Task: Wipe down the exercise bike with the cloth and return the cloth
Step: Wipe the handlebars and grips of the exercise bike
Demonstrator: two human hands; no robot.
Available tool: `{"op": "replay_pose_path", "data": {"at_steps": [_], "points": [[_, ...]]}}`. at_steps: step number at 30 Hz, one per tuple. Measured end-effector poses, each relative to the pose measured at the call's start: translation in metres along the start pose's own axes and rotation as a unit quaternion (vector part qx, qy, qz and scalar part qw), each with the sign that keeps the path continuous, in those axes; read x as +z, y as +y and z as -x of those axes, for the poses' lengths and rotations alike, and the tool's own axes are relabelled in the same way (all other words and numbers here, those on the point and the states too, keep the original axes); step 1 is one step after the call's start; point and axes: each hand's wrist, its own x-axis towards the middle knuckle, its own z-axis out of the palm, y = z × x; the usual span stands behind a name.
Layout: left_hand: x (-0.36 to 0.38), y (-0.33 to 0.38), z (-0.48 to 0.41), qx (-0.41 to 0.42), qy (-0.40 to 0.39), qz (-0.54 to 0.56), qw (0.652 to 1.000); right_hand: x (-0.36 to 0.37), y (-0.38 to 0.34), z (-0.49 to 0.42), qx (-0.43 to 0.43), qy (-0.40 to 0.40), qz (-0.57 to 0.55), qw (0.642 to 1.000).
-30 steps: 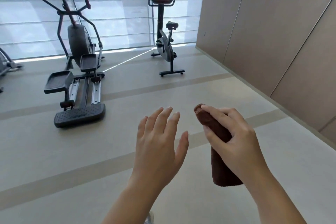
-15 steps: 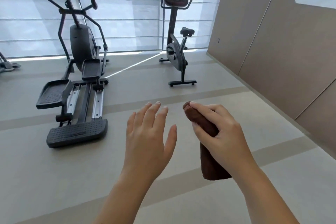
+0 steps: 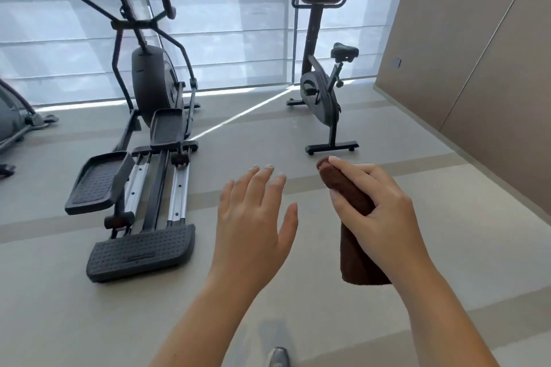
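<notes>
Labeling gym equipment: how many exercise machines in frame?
3. An elliptical trainer left of centre, an upright exercise bike at right, and part of a third machine cut off at the left edge. More may sit outside the frame.

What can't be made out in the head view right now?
Head view only:
exercise bike: console top cut off by the upper edge; screen too dark to read.
cloth: middle hidden under the right hand; rolled, so its inner surface is unseen.
elliptical: console cut off by the upper edge.
machine at far left: mostly cut off by the left edge; type unclear.
shoe: blurred, cut by the bottom edge.
</notes>
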Motion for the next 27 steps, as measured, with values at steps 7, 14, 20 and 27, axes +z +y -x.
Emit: {"op": "replay_pose_path", "data": {"at_steps": [7,14,20,27], "points": [[0.048,-0.054,-0.14,0.022,0.008,-0.014,1.0,0.043,0.025,-0.154,-0.022,0.013,-0.009,1.0],[0.104,-0.114,-0.234,0.013,0.021,-0.003,1.0,0.087,0.06,-0.258,-0.016,-0.008,0.002,1.0],[0.174,-0.167,-0.325,0.022,0.016,0.014,1.0,0.13,0.107,-0.355,-0.012,0.016,0.028,0.999],[0.236,-0.262,-0.468,0.019,0.021,0.028,0.999,0.206,0.134,-0.52,-0.02,0.017,0.054,0.998]]}}
